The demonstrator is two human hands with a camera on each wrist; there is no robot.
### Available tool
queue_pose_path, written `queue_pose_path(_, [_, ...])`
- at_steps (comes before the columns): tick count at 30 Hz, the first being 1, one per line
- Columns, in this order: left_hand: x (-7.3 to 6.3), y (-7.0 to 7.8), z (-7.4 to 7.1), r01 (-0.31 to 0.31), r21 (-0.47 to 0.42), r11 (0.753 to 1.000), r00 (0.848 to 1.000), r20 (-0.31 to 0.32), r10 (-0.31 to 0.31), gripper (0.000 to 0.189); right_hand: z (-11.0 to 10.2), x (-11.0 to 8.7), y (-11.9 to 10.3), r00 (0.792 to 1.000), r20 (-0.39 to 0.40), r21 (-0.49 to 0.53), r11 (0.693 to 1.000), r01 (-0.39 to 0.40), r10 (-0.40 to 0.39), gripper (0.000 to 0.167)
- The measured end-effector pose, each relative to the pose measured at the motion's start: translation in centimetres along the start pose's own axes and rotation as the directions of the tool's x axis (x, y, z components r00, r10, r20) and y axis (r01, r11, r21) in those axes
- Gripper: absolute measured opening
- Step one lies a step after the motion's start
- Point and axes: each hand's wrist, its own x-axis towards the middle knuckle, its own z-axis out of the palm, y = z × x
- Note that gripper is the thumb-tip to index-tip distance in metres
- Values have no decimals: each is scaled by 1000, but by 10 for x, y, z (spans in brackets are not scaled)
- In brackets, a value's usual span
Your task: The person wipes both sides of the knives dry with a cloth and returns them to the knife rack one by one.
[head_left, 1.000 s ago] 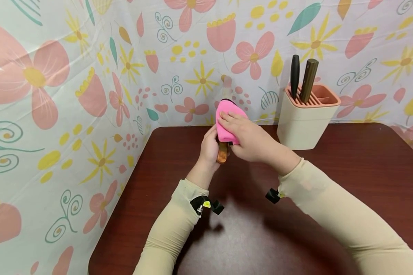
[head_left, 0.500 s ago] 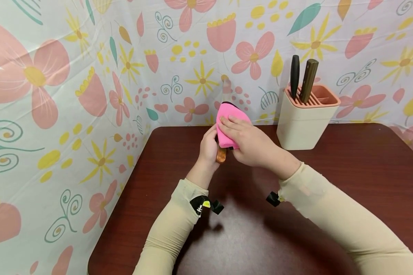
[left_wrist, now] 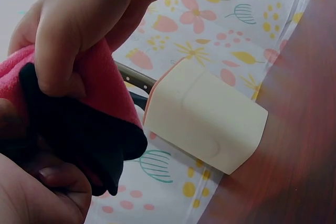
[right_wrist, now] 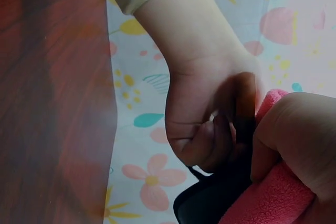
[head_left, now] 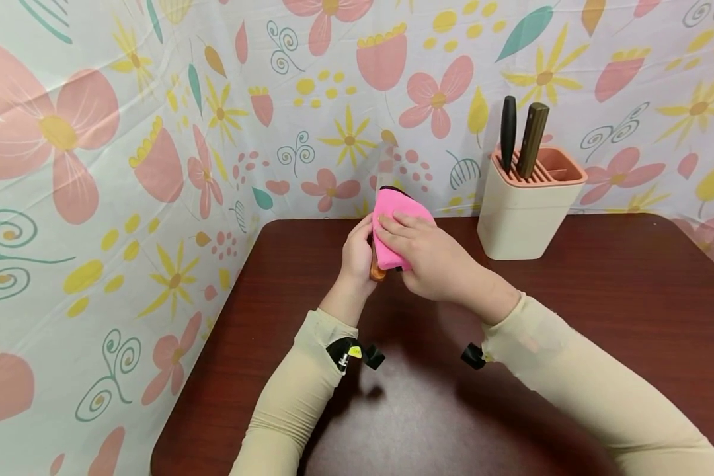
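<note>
In the head view, my left hand [head_left: 357, 254] grips the wooden handle [head_left: 377, 272] of a knife, whose shiny blade [head_left: 386, 164] points up and away toward the wall. A pink cloth [head_left: 391, 203] with a black underside is wrapped over the lower blade and part of the handle. My right hand [head_left: 440, 258] holds this cloth, fingers laid across its pink face. From the left wrist, the cloth's black side [left_wrist: 84, 129] shows under the right thumb. In the right wrist view, left fingers curl round the handle [right_wrist: 245, 100]. The covered part of the blade is hidden.
A cream knife block [head_left: 523, 221] with an orange slotted top stands at the back right of the dark wooden table [head_left: 619, 297]. It holds a black-handled knife [head_left: 508, 132] and a brown-handled knife [head_left: 533, 139]. Flower-patterned fabric [head_left: 178, 165] hangs behind and at the left.
My right hand and the cloth have slid down the knife toward me. More blade shows above the cloth and less handle below it. My left hand has stayed almost in place.
</note>
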Motion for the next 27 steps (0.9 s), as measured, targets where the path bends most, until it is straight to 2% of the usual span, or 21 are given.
queue_pose_path(8, [1, 1, -1, 10, -4, 1000, 1000, -18, -10, 48, 3, -7, -8, 998, -44, -24, 998, 50, -51, 70])
queue_pose_path(18, [0, 1, -3, 24, -6, 1000, 998, -64, -24, 47, 6, -15, -17, 994, -43, -52, 994, 94, -97, 66])
queue_pose_path(27, [2, 1, -4, 10, 29, 1000, 998, -58, -8, 44, 5, -21, -24, 991, -41, -77, 989, 127, -130, 65])
